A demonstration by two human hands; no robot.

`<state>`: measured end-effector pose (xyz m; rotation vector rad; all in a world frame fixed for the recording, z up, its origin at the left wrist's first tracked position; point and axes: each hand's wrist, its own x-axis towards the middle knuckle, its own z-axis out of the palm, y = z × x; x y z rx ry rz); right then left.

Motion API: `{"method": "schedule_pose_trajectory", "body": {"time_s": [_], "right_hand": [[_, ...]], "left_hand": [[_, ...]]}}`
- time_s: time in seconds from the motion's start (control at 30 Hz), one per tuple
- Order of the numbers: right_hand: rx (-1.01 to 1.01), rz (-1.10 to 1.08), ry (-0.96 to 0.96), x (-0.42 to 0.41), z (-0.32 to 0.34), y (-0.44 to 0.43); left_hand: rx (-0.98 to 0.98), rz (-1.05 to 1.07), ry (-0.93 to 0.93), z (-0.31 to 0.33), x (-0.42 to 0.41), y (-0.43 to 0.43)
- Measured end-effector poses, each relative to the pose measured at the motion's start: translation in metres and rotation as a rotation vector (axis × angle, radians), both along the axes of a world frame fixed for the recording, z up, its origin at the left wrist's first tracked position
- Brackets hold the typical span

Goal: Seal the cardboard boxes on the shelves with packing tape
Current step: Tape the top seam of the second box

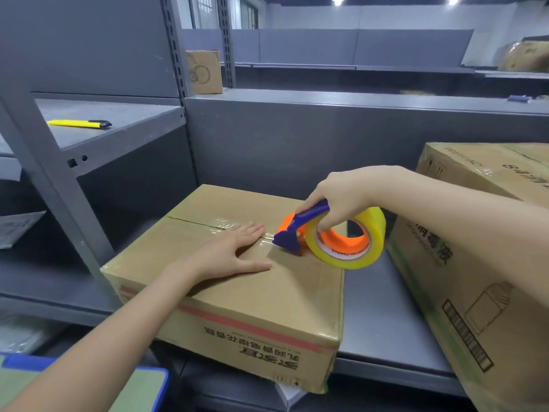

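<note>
My left hand point(234, 254) lies flat on the cardboard box point(237, 307), fingers straight and pressing the flaps down on the shelf point(386, 322). My right hand point(341, 194) has its fingers clamped round the tape dispenser point(297, 230), nose on the centre seam point(190, 221) (clear tape glints there). I judge I'm mid-strip: next calls for a steady pull to the box's right edge, then a cut.

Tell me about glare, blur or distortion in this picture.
Head view: ceiling lights blow out white; the clear tape on the box glints beside the left hand; the shelf post leans from the wide lens; the big carton at right looks smeared.
</note>
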<state>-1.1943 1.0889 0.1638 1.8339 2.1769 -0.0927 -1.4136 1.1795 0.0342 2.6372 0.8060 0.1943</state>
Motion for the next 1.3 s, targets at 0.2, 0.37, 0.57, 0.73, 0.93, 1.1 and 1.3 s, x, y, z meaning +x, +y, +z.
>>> {"method": "schedule_pose_trajectory", "body": {"time_s": [0.2, 0.37, 0.57, 0.73, 0.93, 1.1, 1.3], "right_hand": [[-0.012, -0.041, 0.103, 0.018, 0.004, -0.017], [-0.055, -0.127, 0.155, 0.065, 0.000, -0.063], [-0.008, -0.084, 0.088, 0.092, -0.017, -0.094], [-0.026, -0.040, 0.019, 0.087, -0.021, -0.084], [0.010, -0.052, 0.059, 0.084, -0.026, -0.088], [0.004, -0.101, 0.121, 0.089, -0.022, -0.100], [-0.008, -0.115, 0.137, 0.100, -0.016, -0.118]], "left_hand": [[-0.016, 0.007, 0.041, 0.000, -0.002, 0.003], [-0.062, 0.051, 0.033, 0.004, -0.001, 0.000], [-0.022, 0.082, 0.137, 0.012, 0.005, -0.012], [0.103, 0.052, 0.201, 0.023, 0.042, -0.045], [0.052, -0.077, 0.080, 0.006, 0.087, -0.080], [0.103, -0.085, 0.056, -0.001, 0.087, -0.080], [0.059, -0.079, 0.048, 0.006, 0.086, -0.082]]}}
